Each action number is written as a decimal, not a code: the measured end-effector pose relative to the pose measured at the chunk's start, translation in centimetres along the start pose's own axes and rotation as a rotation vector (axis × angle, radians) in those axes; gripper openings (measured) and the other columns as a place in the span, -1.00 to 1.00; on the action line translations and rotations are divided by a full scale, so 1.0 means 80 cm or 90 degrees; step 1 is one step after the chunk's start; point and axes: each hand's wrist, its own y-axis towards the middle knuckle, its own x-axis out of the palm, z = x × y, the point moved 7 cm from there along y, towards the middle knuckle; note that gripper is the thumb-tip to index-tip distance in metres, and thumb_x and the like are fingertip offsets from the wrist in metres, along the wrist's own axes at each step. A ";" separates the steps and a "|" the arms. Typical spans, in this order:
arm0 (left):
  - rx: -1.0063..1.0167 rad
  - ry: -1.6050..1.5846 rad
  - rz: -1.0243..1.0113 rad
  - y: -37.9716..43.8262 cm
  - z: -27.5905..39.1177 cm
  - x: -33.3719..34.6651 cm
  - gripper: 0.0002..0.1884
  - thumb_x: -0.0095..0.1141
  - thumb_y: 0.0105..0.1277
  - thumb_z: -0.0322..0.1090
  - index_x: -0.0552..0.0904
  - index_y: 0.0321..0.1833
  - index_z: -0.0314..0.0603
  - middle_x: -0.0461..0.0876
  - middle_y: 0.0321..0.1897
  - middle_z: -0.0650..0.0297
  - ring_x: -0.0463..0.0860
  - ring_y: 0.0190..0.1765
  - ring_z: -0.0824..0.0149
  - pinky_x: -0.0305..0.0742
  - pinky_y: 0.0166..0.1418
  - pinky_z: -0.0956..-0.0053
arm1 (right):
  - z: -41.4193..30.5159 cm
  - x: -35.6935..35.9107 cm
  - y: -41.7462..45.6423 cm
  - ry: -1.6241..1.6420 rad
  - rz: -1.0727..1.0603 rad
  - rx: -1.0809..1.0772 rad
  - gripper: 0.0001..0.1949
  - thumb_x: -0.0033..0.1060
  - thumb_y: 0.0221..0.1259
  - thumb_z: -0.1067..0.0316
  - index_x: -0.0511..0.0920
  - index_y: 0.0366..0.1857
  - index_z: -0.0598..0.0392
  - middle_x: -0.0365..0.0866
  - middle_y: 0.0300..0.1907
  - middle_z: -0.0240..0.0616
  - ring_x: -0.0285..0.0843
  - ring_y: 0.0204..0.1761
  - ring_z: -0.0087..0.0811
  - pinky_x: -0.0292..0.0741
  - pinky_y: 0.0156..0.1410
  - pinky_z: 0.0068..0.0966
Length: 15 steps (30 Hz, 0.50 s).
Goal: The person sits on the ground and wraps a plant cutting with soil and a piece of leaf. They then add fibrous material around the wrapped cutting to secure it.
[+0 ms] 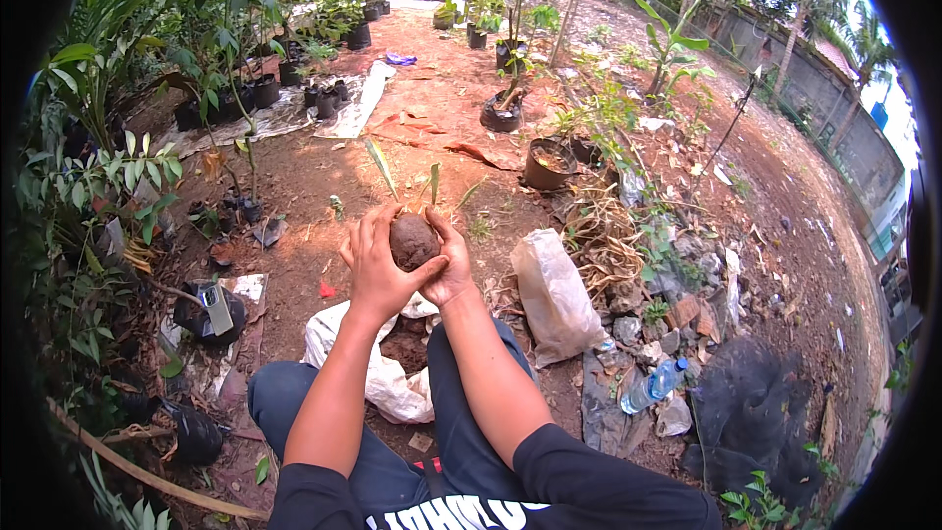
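Note:
Between my two hands is a rounded ball of dark brown soil (413, 241), held up in front of me. My left hand (383, 265) cups its left side, with the thumb across the near side. My right hand (450, 261) wraps its right side, partly behind the left thumb. Long narrow plant leaves (434, 182) rise just beyond the ball; whether they join it I cannot tell. Below my hands, between my knees, a white woven sack (401, 394) lies open with loose brown soil (405, 350) inside.
A pale filled bag (556, 294) stands right of my knee, near a plastic water bottle (653, 386), rubble and black netting (758, 412). At left, a phone (218, 309) rests on a black plant bag (195, 320). Ahead are a brown plant pot (548, 165) and several potted plants.

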 end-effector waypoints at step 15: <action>0.099 -0.099 -0.040 -0.002 0.006 0.011 -0.09 0.53 0.11 0.26 0.53 0.48 -0.02 0.52 0.45 0.05 0.48 0.52 0.02 0.09 0.59 -0.03 | -0.004 -0.008 -0.003 -0.019 -0.026 0.008 -0.59 0.12 0.62 -0.01 0.60 0.22 0.11 0.75 0.14 -0.12 0.78 0.12 -0.21 0.71 0.28 -0.13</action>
